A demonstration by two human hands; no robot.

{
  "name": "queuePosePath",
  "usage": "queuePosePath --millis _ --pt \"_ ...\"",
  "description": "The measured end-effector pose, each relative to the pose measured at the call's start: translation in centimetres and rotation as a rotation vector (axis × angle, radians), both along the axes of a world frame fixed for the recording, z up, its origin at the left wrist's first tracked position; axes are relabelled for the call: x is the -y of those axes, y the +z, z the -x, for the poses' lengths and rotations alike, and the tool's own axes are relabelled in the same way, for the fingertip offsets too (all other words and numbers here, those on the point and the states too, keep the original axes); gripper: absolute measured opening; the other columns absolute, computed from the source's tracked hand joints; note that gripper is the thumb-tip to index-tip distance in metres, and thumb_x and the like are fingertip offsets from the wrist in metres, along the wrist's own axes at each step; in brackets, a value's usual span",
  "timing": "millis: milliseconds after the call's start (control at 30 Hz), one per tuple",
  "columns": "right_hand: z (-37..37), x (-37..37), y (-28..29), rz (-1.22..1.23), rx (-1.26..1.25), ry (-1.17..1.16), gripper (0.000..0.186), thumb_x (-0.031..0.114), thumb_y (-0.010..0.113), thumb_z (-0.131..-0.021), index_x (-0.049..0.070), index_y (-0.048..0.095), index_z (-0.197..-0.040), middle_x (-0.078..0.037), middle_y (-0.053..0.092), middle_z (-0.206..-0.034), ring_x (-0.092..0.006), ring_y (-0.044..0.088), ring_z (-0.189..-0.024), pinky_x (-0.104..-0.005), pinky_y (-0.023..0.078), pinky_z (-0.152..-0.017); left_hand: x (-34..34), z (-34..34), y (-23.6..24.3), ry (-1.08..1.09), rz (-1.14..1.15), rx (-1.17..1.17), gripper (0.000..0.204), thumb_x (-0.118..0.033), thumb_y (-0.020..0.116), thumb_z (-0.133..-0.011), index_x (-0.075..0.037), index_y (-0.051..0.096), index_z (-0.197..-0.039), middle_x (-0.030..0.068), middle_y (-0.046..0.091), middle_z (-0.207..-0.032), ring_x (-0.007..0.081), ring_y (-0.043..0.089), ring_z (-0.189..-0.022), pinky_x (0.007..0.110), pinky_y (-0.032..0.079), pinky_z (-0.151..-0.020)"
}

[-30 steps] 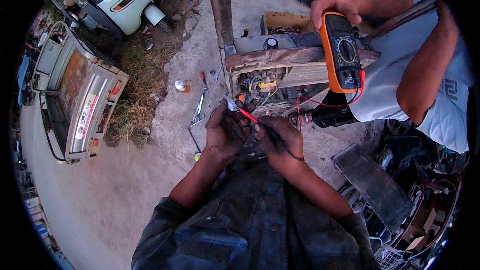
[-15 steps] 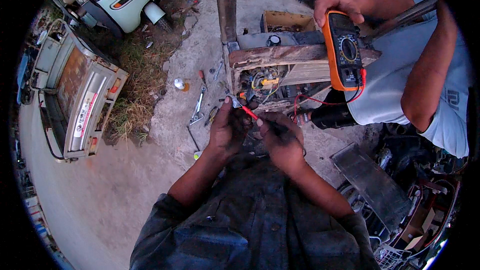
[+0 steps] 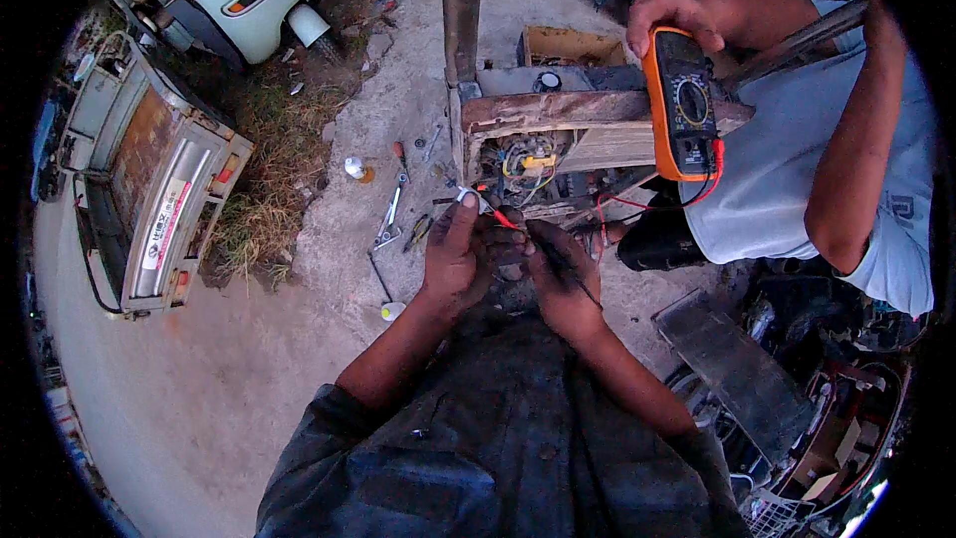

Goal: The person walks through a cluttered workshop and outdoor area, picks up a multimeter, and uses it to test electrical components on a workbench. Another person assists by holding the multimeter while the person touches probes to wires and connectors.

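My left hand (image 3: 456,257) is closed, its thumb pressing a small whitish connector-like piece (image 3: 470,196) against the fingers. A red test probe (image 3: 506,220) reaches toward that piece from my right hand (image 3: 570,289). Closed fingers of the right hand also hold a dark, slim probe or lead (image 3: 560,257); its tip is hard to make out. Across from me, another person's hand (image 3: 675,15) holds up an orange multimeter (image 3: 684,105). A red lead (image 3: 637,203) runs from it toward my right hand. Exposed wiring (image 3: 528,159) sits in the wooden-edged frame ahead.
Wrenches (image 3: 390,214), a screwdriver (image 3: 399,157) and a small bottle (image 3: 357,168) lie or stand on the concrete at left. An upright post (image 3: 462,20) rises beyond my hands. A dark panel (image 3: 737,369) leans at right. A truck bed body (image 3: 149,179) stands far left.
My left hand has shifted slightly right, and the whitish piece shows more clearly above its thumb. The red probe now shows less of its length between my hands. The multimeter stays held up.
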State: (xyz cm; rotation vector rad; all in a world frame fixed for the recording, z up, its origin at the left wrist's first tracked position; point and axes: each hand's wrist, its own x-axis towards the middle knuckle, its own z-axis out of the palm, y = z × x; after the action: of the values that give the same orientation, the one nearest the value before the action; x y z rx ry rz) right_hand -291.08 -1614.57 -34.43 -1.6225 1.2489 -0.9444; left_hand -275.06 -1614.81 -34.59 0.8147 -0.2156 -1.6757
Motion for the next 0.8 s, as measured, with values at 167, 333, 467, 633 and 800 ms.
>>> queuePosePath --millis 167,333,467,633,800 --pt "0.4 0.1 1.3 0.017 0.003 -0.148 0.03 0.009 0.056 -0.094 -0.002 0.054 -0.122 -0.011 0.062 -0.11 -0.0166 0.059 -0.095 -0.0302 0.047 -0.085 -0.4 0.0 -1.9 0.094 0.218 0.704 0.024 -0.021 0.055 -0.096 0.002 0.058 -0.105 0.0125 0.067 -0.092 0.022 0.067 -0.084 0.034 0.053 -0.074" --pt "1.7 0.7 3.6 0.265 -0.027 0.042 0.026 0.008 0.056 -0.094 -0.002 0.057 -0.119 -0.011 0.062 -0.111 -0.0175 0.057 -0.101 -0.0306 0.044 -0.091 -0.6 0.2 -1.1 0.001 0.428 1.306 0.02 -0.011 0.062 -0.089 0.002 0.058 -0.105 0.0198 0.065 -0.094 0.0318 0.067 -0.084 0.037 0.052 -0.07" --pt "0.4 0.0 3.8 0.038 0.164 0.05 0.022 0.006 0.056 -0.094 -0.002 0.059 -0.114 -0.011 0.062 -0.11 -0.0166 0.058 -0.102 -0.0292 0.044 -0.091 -0.4 -0.1 -1.9 0.034 0.57 1.401 0.029 -0.006 0.065 -0.083 0.001 0.056 -0.11 0.0251 0.062 -0.099 0.0393 0.065 -0.086 0.04 0.052 -0.068" --pt "-0.7 0.2 4.0 0.106 0.207 -0.002 0.019 0.014 0.06 -0.092 0.001 0.066 -0.105 -0.014 0.067 -0.103 -0.0241 0.065 -0.094 -0.0333 0.049 -0.085 -0.4 -0.3 -2.4 0.068 0.679 1.571 0.04 -0.004 0.068 -0.079 -0.001 0.053 -0.116 0.0234 0.062 -0.103 0.0389 0.065 -0.085 0.042 0.053 -0.068" --pt "-0.7 0.4 4.3 0.214 0.078 0.012 0.017 0.011 0.059 -0.091 0.0 0.066 -0.102 -0.015 0.067 -0.101 -0.0279 0.065 -0.092 -0.0342 0.049 -0.084 -0.5 -0.5 -2.4 0.026 0.698 1.591 0.045 -0.004 0.069 -0.077 -0.003 0.053 -0.119 0.0238 0.061 -0.108 0.0393 0.065 -0.087 0.042 0.054 -0.07"
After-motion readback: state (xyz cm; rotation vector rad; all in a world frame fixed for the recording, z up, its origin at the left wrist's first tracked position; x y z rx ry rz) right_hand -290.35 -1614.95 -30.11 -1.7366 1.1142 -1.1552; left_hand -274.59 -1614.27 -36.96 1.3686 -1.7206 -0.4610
